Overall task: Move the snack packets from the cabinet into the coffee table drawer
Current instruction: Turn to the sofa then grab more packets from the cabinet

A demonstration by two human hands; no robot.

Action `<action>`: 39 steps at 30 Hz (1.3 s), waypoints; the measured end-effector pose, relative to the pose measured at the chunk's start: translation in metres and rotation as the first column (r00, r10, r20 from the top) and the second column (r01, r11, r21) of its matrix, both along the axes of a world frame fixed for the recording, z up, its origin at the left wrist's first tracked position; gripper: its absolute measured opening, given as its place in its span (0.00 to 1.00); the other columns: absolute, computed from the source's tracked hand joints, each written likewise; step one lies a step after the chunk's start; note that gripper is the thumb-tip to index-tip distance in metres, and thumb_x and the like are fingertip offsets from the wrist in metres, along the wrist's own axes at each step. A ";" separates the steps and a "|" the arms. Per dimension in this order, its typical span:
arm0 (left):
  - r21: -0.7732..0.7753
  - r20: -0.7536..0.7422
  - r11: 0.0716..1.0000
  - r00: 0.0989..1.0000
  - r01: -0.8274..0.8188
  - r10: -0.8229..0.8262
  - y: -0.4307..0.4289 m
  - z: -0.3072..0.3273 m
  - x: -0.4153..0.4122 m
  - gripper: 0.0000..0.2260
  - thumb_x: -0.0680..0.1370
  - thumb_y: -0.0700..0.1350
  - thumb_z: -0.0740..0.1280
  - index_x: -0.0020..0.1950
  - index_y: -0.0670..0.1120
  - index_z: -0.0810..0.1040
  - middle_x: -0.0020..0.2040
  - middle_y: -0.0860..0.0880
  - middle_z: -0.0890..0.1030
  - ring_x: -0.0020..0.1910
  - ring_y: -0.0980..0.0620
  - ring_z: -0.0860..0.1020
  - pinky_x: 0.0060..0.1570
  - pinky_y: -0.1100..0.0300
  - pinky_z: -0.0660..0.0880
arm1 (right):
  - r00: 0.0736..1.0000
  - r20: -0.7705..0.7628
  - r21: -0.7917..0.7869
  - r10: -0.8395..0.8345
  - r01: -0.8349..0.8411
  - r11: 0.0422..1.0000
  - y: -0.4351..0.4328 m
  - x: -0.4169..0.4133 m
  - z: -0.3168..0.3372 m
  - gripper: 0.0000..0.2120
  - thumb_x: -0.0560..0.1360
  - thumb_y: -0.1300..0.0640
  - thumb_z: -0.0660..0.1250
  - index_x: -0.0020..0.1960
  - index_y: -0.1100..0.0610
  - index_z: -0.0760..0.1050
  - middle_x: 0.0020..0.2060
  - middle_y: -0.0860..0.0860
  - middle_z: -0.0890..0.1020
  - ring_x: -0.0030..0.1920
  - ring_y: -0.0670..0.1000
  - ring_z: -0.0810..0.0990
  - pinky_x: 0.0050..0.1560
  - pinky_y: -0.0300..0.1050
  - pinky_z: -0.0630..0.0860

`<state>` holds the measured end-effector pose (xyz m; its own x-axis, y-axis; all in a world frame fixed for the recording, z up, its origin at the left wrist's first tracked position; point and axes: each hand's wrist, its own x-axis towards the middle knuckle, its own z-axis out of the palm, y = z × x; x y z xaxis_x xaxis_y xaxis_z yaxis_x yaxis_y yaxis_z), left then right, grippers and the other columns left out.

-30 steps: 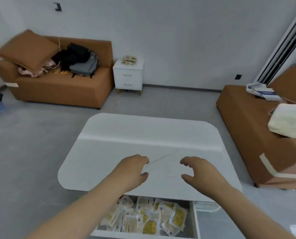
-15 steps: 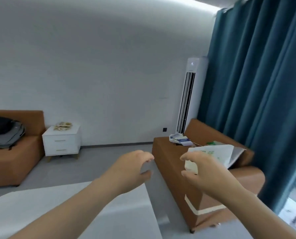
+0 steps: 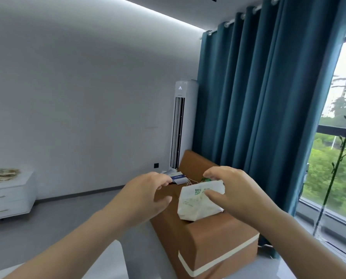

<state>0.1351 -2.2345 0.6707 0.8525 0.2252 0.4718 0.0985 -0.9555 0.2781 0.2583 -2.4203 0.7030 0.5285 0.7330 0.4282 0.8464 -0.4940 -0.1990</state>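
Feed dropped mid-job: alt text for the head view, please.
The left hand and right hand hover empty, fingers loosely curled, before a brown sofa bearing a white paper bag. A white drawer cabinet topped with pale packets stands far left; teal curtains hang right.

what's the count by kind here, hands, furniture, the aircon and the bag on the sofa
hands: 2 (left hand, right hand)
sofa: 1
white drawer cabinet: 1
coffee table: 1, only a corner shows
standing air conditioner: 1
white paper bag: 1
total: 7
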 end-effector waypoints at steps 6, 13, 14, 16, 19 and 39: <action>-0.022 0.045 0.999 0.999 0.026 -0.025 0.043 -0.006 0.092 0.17 0.76 0.52 0.66 0.66 0.56 0.72 0.56 0.59 0.76 0.54 0.62 0.74 0.56 0.63 0.72 | 1.000 0.010 -0.008 0.008 -0.008 1.000 0.045 0.081 0.005 0.17 0.76 0.50 0.65 0.65 0.46 0.73 0.61 0.41 0.77 0.60 0.42 0.74 0.61 0.37 0.73; -0.042 0.019 0.999 1.000 0.002 -0.001 0.100 -0.005 0.200 0.16 0.76 0.53 0.65 0.64 0.56 0.72 0.56 0.59 0.76 0.54 0.61 0.74 0.55 0.61 0.72 | 1.000 -0.016 -0.040 -0.008 0.007 0.999 0.104 0.196 0.002 0.17 0.75 0.49 0.65 0.64 0.45 0.72 0.59 0.40 0.77 0.58 0.42 0.75 0.60 0.39 0.74; -0.041 0.007 0.999 1.000 -0.002 0.002 0.106 -0.007 0.216 0.16 0.76 0.53 0.65 0.64 0.55 0.72 0.56 0.58 0.77 0.54 0.61 0.74 0.55 0.61 0.72 | 1.000 -0.024 -0.045 -0.005 0.004 0.999 0.111 0.213 0.000 0.17 0.75 0.49 0.65 0.63 0.45 0.73 0.58 0.40 0.77 0.58 0.42 0.75 0.59 0.40 0.75; -0.030 -0.011 0.999 1.000 -0.013 0.013 0.116 -0.011 0.248 0.16 0.77 0.53 0.65 0.65 0.55 0.72 0.56 0.58 0.77 0.55 0.60 0.75 0.56 0.62 0.72 | 0.999 -0.033 -0.052 0.000 -0.001 0.999 0.122 0.248 -0.004 0.16 0.75 0.49 0.65 0.63 0.45 0.73 0.57 0.41 0.78 0.57 0.42 0.75 0.58 0.41 0.75; -0.024 -0.018 0.999 0.999 -0.036 0.036 0.130 -0.016 0.298 0.17 0.77 0.52 0.65 0.66 0.56 0.71 0.58 0.58 0.76 0.56 0.61 0.74 0.55 0.65 0.71 | 0.999 -0.036 -0.045 0.028 -0.030 0.999 0.141 0.305 -0.009 0.16 0.75 0.50 0.65 0.63 0.46 0.73 0.59 0.42 0.78 0.57 0.42 0.75 0.57 0.38 0.75; -0.058 -0.087 0.903 0.904 -0.425 0.420 0.329 -0.052 0.484 0.19 0.77 0.53 0.65 0.67 0.53 0.71 0.62 0.56 0.75 0.61 0.59 0.73 0.56 0.68 0.66 | 0.908 -0.090 -0.052 0.408 -0.414 0.909 0.409 0.556 -0.052 0.20 0.75 0.47 0.64 0.67 0.46 0.70 0.61 0.40 0.76 0.61 0.41 0.73 0.60 0.37 0.70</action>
<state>0.6188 -1.9056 0.6189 0.7003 0.6034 0.3816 0.5103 -0.7968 0.3235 0.8140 -2.0112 0.6514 0.2026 0.9182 0.3404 0.9613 -0.1201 -0.2481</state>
